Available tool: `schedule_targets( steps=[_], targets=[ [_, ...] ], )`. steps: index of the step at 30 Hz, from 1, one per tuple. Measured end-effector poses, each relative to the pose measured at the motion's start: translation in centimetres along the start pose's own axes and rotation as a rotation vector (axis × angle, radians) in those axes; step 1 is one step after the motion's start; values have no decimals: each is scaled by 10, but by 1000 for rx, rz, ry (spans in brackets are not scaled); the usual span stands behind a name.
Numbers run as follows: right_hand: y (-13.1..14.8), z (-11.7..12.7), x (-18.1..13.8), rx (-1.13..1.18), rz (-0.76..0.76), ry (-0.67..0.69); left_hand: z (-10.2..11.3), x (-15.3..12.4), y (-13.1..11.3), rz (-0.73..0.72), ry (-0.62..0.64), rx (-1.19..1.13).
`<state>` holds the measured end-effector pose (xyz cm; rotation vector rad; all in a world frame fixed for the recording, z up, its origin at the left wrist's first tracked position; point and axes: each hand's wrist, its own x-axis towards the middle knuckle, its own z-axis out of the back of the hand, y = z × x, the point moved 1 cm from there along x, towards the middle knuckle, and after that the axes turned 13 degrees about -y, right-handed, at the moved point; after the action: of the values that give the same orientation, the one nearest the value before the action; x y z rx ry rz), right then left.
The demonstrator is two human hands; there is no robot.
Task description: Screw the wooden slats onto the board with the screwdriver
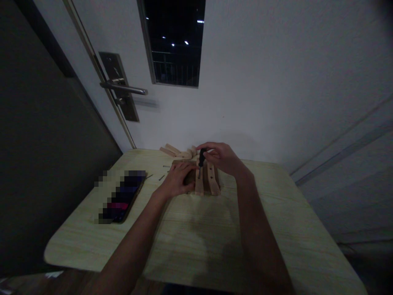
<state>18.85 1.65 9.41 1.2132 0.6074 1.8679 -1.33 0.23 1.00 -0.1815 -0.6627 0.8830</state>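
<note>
Two slats (199, 188) lie side by side across a dark board (192, 177), near the table's far edge and between my hands. Holes show in the slats. My screwdriver (202, 157) stands nearly upright, its shaft ending at the left slat; I cannot tell whether the tip is seated in a hole.

Right hand (222, 157): fingers and thumb are pinched around the black handle, with no visible gap. Left hand (179, 181): laid over the board's left part, thumb and forefinger apart, the forefinger reaching the left slat by the shaft. I cannot tell whether it clasps the board's edge.

Behind the board, I note loose wooden parts (181, 154). Left of it are thin metal fasteners (161, 178). Farther left lies a phone (125, 196), partly pixelated. All rest on a pale table (270, 221). Beyond it stands a white door (251, 78) with a lever handle (129, 88) and a dark window (175, 37).
</note>
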Motion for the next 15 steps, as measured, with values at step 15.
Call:
schedule_targets(
  steps=[15],
  targets=[
    [-1,0,0,6,6,17,-2,0,2,11,-34,5]
  ],
)
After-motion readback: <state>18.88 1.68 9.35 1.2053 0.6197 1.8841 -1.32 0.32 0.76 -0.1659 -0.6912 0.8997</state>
